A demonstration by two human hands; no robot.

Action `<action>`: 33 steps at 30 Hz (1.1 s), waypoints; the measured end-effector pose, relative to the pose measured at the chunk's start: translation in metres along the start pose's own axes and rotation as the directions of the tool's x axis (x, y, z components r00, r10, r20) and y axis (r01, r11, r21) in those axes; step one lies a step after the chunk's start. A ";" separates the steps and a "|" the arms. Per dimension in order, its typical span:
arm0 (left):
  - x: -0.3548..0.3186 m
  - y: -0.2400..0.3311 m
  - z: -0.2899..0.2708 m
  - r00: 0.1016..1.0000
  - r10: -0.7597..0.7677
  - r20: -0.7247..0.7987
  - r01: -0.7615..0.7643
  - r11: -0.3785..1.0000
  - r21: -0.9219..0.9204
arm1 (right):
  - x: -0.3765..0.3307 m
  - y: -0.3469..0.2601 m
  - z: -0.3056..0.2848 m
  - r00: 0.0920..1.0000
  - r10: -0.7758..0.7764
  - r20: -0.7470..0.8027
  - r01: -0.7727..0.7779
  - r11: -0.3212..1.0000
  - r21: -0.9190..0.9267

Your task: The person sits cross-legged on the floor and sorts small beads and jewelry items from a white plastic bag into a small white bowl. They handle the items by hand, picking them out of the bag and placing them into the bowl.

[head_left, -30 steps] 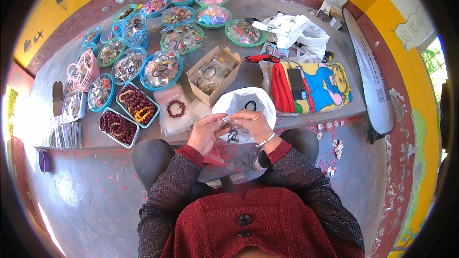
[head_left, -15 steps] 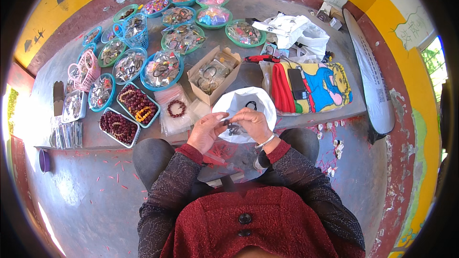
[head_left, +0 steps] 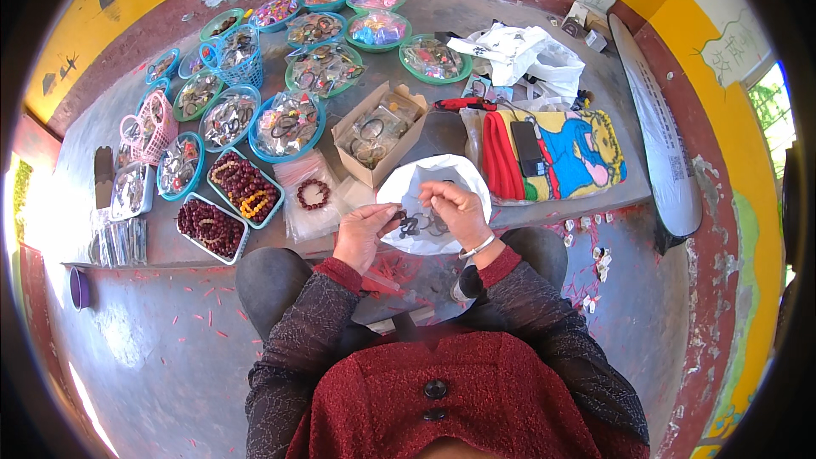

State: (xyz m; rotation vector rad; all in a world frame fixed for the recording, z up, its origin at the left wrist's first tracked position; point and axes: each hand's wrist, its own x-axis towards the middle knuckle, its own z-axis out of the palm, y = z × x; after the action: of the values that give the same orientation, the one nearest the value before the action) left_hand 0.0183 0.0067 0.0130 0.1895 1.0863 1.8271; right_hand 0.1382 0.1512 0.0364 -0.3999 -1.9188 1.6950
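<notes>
I sit at a low concrete ledge [head_left: 544, 204]. My left hand [head_left: 364, 234] and my right hand [head_left: 455, 212] meet over a white plastic bag [head_left: 425, 183] lying open in front of me. Between the fingertips of both hands hangs a small dark bead string [head_left: 406, 223]; the left pinches one end and the right pinches the other. A silver bangle circles my right wrist. A dark beaded bracelet [head_left: 312, 194] lies on a clear packet just left of the hands.
Several round green and blue baskets of packed jewellery [head_left: 289, 123] cover the ledge ahead. A cardboard box of bangles [head_left: 378, 132] stands behind the bag. Trays of dark beads [head_left: 242, 187] sit left. A colourful cartoon bag [head_left: 561, 153] lies right, with white plastic bags [head_left: 527, 51] behind it.
Both hands have stayed over the white bag, with the fingers shifting slightly along the bead string; my hands have drawn a little apart.
</notes>
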 end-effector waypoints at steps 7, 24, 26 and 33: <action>-0.001 -0.008 0.005 0.993 0.119 -0.007 -0.114 0.967 0.229 | 0.001 0.012 0.001 0.976 0.201 0.085 -0.195 0.978 -0.073; -0.004 -0.001 0.005 0.997 0.032 0.069 -0.038 0.996 0.085 | 0.001 -0.006 0.000 0.959 0.256 0.121 -0.241 0.963 -0.123; -0.005 0.001 0.007 0.998 0.020 0.065 -0.026 0.996 0.090 | 0.001 -0.004 -0.002 0.965 0.238 0.111 -0.219 0.963 -0.159; -0.002 0.000 0.001 0.994 0.068 0.089 -0.079 0.989 0.122 | 0.003 0.003 -0.004 0.968 0.179 0.176 -0.164 0.982 -0.095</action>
State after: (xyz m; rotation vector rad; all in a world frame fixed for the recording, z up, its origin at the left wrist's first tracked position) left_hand 0.0203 0.0058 0.0145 0.3828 1.1481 1.8000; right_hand 0.1377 0.1563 0.0339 -0.4660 -2.1446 1.8253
